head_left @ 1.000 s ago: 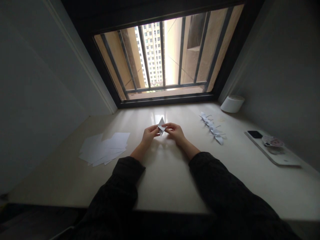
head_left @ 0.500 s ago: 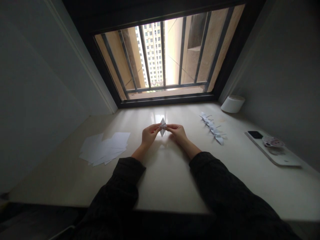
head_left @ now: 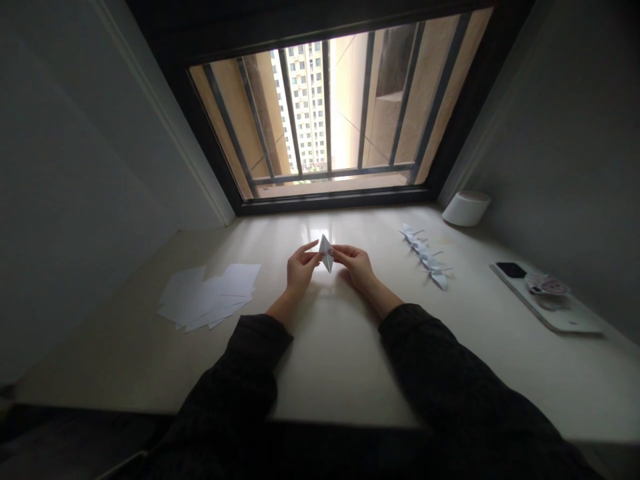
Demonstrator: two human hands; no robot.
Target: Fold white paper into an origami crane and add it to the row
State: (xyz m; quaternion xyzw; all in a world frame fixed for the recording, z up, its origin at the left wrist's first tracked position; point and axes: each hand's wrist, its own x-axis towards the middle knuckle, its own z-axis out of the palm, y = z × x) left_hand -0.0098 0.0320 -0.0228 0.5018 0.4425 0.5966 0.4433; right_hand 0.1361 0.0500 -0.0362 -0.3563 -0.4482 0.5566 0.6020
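Observation:
A small white folded paper piece [head_left: 327, 253] is held a little above the pale tabletop [head_left: 330, 347], in front of the window. My left hand [head_left: 301, 269] pinches its left side with thumb and fingertips. My right hand [head_left: 356, 264] pinches its right side in the same way. The piece stands upright, with one point up and one point down. Both arms wear dark sleeves.
A loose pile of white paper sheets [head_left: 207, 297] lies to the left. A row of several folded paper figures [head_left: 425, 259] lies to the right. A white roll [head_left: 466, 208] sits at the back right corner, and a tablet with a dark phone [head_left: 543, 293] on it lies along the right wall.
The folded piece has been turned between my fingers from a broad tilted shape to a narrow upright one. My hands have stayed in nearly the same place.

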